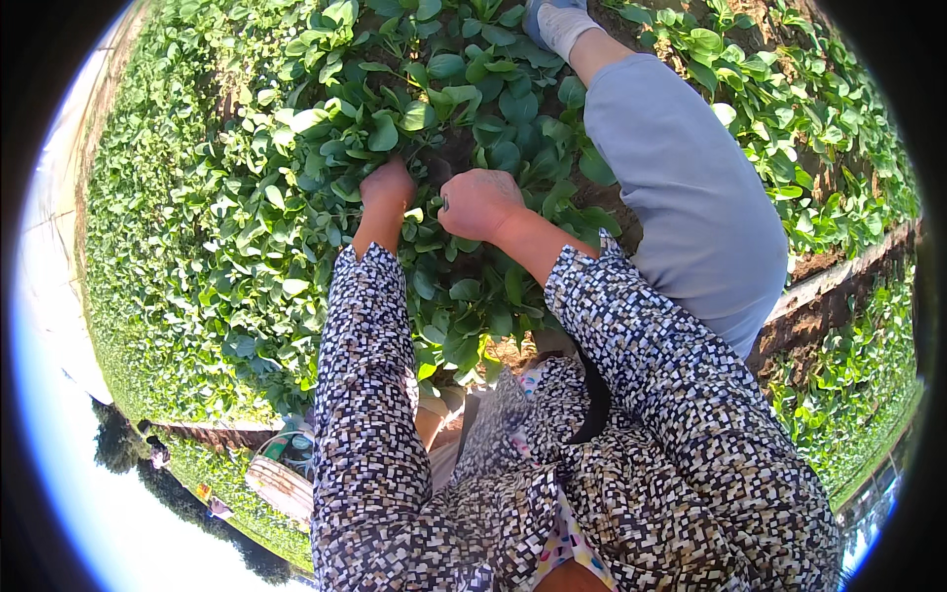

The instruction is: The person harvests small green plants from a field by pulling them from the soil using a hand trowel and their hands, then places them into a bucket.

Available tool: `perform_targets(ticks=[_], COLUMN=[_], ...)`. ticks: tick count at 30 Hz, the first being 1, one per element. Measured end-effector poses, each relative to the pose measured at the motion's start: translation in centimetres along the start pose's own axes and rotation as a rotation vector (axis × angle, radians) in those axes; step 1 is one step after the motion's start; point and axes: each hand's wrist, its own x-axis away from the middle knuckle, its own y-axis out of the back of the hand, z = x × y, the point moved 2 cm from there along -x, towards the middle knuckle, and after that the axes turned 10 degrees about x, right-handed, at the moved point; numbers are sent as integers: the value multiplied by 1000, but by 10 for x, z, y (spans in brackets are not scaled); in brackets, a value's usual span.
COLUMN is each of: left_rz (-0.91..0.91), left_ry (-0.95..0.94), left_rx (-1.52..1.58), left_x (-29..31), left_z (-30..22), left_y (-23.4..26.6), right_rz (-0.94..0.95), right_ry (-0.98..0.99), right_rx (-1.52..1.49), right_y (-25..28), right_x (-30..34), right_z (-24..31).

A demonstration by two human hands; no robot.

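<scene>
Broad-leaved green plants (340, 123) grow thickly around both my hands. My left hand (388, 185) reaches down among the leaves, and its fingers are hidden under them. Just to its right, my right hand (481, 204) is closed in a fist above a dark gap between the plants, with a ring on one finger. Whatever the fist may hold does not show. The two hands are a short way apart.
My bent leg in grey trousers (681, 187) stands among the plants at the right. A pale basket (281, 483) sits at the lower left. A pale border (838, 276) edges the bed at the right. Small distant figures (219, 508) show at the far lower left.
</scene>
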Motion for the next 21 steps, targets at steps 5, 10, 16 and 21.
perform_targets(ticks=[5,10,16,21], left_rz=[11,-63,-99,-89], left_ry=[15,257,355,265], left_rx=[169,771,1520,1591], left_x=[5,-8,17,24], left_z=[-18,89,48,19], left_y=[1,-43,-9,29], right_rz=[-39,-66,29,-16], right_ry=[-101,-68,-96,-127], right_rx=[-134,-239,-10,-177], right_y=[-23,9,23,14], right_x=[-2,-5,1,11], right_z=[-10,4,-15,-15])
